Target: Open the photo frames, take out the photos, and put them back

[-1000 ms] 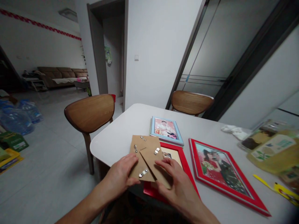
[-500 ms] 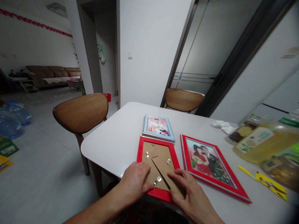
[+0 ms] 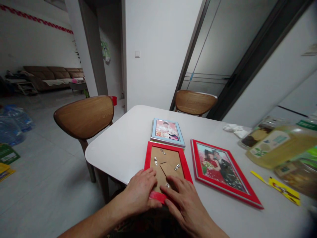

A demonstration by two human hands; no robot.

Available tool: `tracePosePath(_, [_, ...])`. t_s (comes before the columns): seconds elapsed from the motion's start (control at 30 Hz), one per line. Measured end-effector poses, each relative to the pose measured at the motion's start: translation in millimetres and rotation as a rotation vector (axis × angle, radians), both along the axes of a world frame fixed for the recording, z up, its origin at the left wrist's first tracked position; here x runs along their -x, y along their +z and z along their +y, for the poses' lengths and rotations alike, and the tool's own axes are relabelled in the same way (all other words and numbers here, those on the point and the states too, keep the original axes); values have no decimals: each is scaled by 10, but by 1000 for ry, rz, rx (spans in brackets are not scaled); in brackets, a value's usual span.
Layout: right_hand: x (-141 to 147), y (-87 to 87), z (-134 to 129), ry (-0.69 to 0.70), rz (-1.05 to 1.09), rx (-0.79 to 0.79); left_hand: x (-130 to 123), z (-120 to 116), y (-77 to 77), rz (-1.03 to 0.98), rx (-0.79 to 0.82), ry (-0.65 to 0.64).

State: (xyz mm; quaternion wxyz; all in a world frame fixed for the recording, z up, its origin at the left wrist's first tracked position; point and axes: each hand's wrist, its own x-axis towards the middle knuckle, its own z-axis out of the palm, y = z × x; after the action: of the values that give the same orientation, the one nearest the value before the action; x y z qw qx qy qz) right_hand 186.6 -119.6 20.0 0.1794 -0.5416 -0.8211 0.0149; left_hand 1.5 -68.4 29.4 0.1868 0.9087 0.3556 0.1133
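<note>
A red picture frame [image 3: 148, 156] lies face down at the near table edge, its brown backing board [image 3: 168, 157] showing. Small metal clips sit around the board, and a slanting slit with a strut cut in it runs down its middle. My left hand [image 3: 142, 188] is closed around the frame's lower left corner, thumb along the bottom rail. My right hand [image 3: 184, 201] grips the lower right part, thumb at the bottom rail and fingertips on the board by the lowest metal clip [image 3: 167, 185], partly covering it.
Behind it lies a light blue picture frame [image 3: 182, 135]. To the right lies another red picture frame [image 3: 195, 158], photo up. Farther right are a bottle of yellow liquid [image 3: 279, 145], jars, a white tissue [image 3: 236, 130] and a yellow packet [image 3: 284, 190]. Wooden chairs [image 3: 86, 115] stand around the table.
My right hand has moved left and inward from the frame's right side to the lowest clip. The backing's strut, which was lifted, now lies flatter. My left hand still holds the corner.
</note>
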Motion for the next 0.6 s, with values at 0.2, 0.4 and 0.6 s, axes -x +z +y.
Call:
tracePosePath(0.2, [4, -7, -38, 64, 7, 15, -3, 12, -11, -27, 39, 17])
tracePosePath(0.4, [-118, 16, 82, -29, 1, 15, -6, 11, -15, -31, 47, 28])
tracePosePath(0.6, [-260, 15, 414, -313, -110, -15, -11, 15, 7, -26, 48, 44])
